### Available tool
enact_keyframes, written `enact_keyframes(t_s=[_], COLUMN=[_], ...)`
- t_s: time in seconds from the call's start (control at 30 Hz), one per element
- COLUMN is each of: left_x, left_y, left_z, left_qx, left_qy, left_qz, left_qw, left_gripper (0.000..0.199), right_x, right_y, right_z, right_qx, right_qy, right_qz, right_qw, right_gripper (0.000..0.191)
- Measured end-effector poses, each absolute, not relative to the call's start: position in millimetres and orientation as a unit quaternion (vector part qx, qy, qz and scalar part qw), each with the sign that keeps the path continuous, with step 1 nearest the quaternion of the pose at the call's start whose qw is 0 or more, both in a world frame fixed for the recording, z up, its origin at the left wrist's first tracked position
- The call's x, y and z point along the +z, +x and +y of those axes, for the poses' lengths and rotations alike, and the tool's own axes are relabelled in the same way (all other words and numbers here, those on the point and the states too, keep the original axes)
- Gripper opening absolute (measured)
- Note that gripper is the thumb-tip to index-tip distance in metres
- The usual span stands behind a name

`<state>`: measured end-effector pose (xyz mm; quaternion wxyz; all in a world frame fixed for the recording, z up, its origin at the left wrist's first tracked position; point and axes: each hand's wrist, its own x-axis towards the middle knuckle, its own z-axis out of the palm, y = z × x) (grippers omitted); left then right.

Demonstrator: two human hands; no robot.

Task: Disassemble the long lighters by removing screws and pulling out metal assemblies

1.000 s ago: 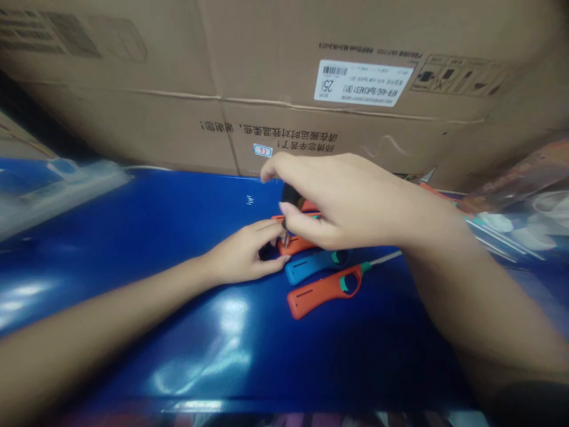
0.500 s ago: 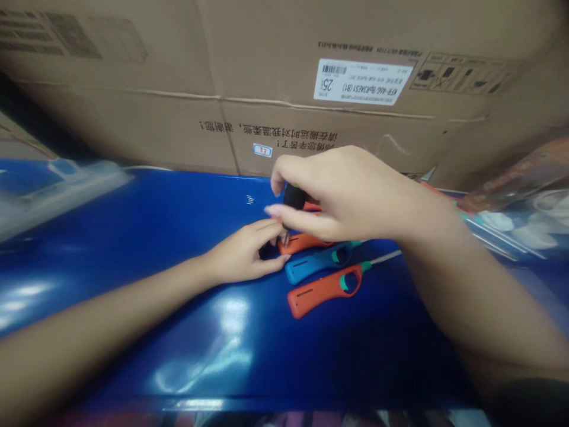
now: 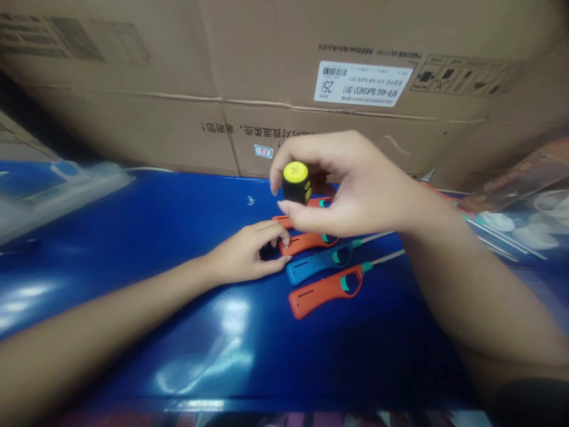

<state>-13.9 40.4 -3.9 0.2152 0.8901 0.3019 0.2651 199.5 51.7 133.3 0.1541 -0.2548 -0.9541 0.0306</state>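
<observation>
My right hand [image 3: 342,184] grips a short black screwdriver with a yellow end cap [image 3: 296,173]. The cap faces up toward me; its shaft is hidden. Below it, my left hand [image 3: 249,252] is closed at the rounded butt of an orange gas lighter [image 3: 306,242], thumb and fingertips on its end. Nearer to me lie a blue lighter [image 3: 315,264] and another orange lighter [image 3: 324,292], side by side, metal tubes pointing right. Beyond the held lighter, more orange lighter bodies [image 3: 281,222] show partly behind my right hand.
A large cardboard box [image 3: 169,112] stands like a wall behind the blue table [image 3: 186,207]. At left lies a whitish plastic item [image 3: 71,190]. Metal lighter tubes [image 3: 498,237] and clear plastic packaging [image 3: 524,178] lie at right. Tiny light slivers [image 3: 251,200] rest near the box.
My right hand has tilted and lifted slightly, bringing the screwdriver's yellow cap into view and away from the lighter. My left hand has stayed in place.
</observation>
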Motion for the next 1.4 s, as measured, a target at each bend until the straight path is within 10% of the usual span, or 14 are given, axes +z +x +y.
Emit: enact_keyframes(t_s=[0.17, 0.4, 1.4], left_x=[-1.3, -0.9, 34.5], left_y=[-13.5, -13.2, 14.3], left_z=[40.0, 39.3, 37.9], left_qx=[0.266, 0.268, -0.017], left_qy=[0.888, 0.902, 0.91], left_qz=[0.304, 0.282, 0.413], left_qw=[0.222, 0.187, -0.028], left_gripper=[0.014, 0.01, 0.026], right_x=[131.0, 97.9, 88.7], right_y=[204.6, 193.3, 193.8], right_z=[65.6, 78.3, 82.3], right_qx=[0.045, 0.167, 0.19], right_qy=[-0.28, -0.329, -0.312], right_qz=[-0.943, -0.906, -0.902], right_qw=[0.174, -0.207, -0.228], right_gripper=[0.02, 0.026, 0.051])
